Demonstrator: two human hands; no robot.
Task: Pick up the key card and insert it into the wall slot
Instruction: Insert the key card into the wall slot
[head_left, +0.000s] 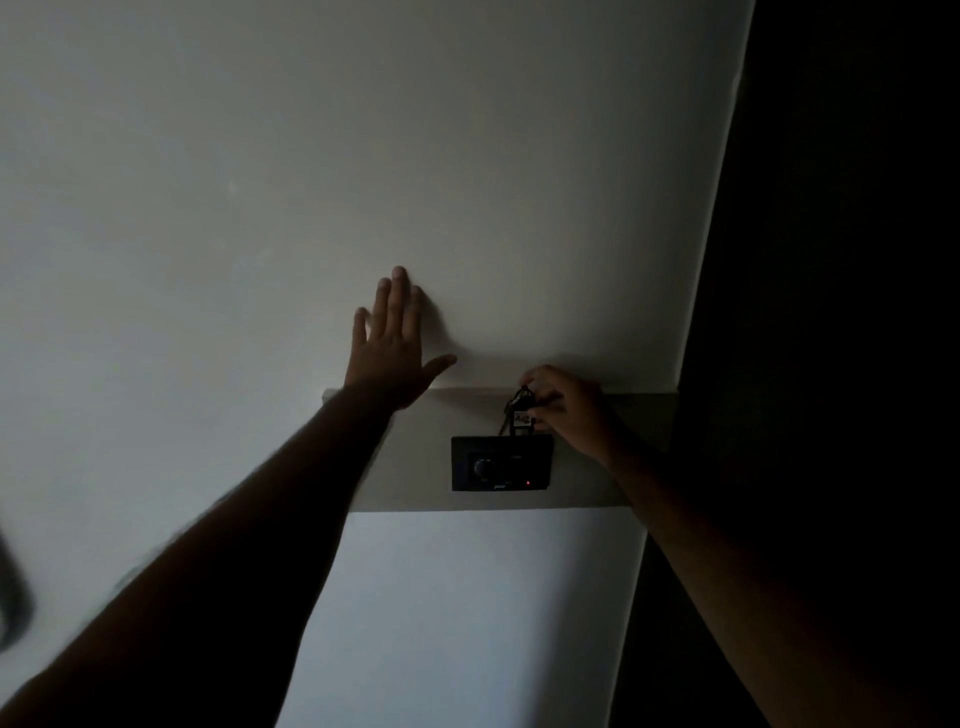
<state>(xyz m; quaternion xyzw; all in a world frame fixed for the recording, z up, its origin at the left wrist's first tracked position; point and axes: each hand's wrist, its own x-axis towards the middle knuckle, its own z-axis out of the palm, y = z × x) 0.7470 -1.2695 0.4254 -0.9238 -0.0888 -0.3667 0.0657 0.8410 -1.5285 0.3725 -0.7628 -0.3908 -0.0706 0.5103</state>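
Observation:
The room is dim. A black wall slot panel (502, 463) with a round knob and a small red light is mounted on a grey band of the wall. My right hand (569, 410) pinches the dark key card (521, 420), which has a white label and a key ring on top. The card stands upright at the panel's top right edge; how deep it sits in the slot I cannot tell. My left hand (390, 347) lies flat on the white wall up and to the left of the panel, fingers spread, holding nothing.
The white wall (363, 156) fills most of the view. A dark opening or door edge (831, 260) runs down the right side. A blurred dark object (13, 597) shows at the far left edge.

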